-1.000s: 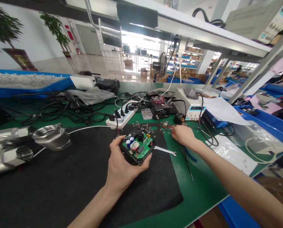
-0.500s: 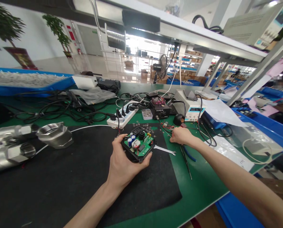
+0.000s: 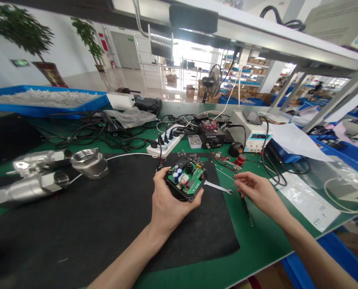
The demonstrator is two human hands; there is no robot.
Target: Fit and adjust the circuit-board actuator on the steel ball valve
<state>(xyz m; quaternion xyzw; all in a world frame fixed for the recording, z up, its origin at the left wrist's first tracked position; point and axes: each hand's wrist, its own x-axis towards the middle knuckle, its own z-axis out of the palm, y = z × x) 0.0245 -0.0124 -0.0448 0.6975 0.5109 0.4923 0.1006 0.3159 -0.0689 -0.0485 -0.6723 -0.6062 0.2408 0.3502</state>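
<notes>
My left hand (image 3: 166,204) grips a black housing with a green circuit board (image 3: 185,181) inside it, held just above the black mat (image 3: 106,216). My right hand (image 3: 255,192) hovers over the green table to the right of the mat, fingers pinched together on something too small to name. A small open-end wrench (image 3: 217,186) lies between the two hands. A thin black tool (image 3: 247,209) lies under my right hand. Small washers (image 3: 193,156) are scattered behind the board.
Steel pipe fittings (image 3: 43,176) lie at left. Behind are a white power strip (image 3: 166,143), tangled black cables (image 3: 91,132), a black controller box (image 3: 211,136), a white power supply (image 3: 251,134) and a blue tray (image 3: 43,100). Clear plastic bags (image 3: 311,196) lie right.
My right hand has drawn back from the red-wired parts near the back of the table toward me, now beside the wrench. The left hand still holds the board housing.
</notes>
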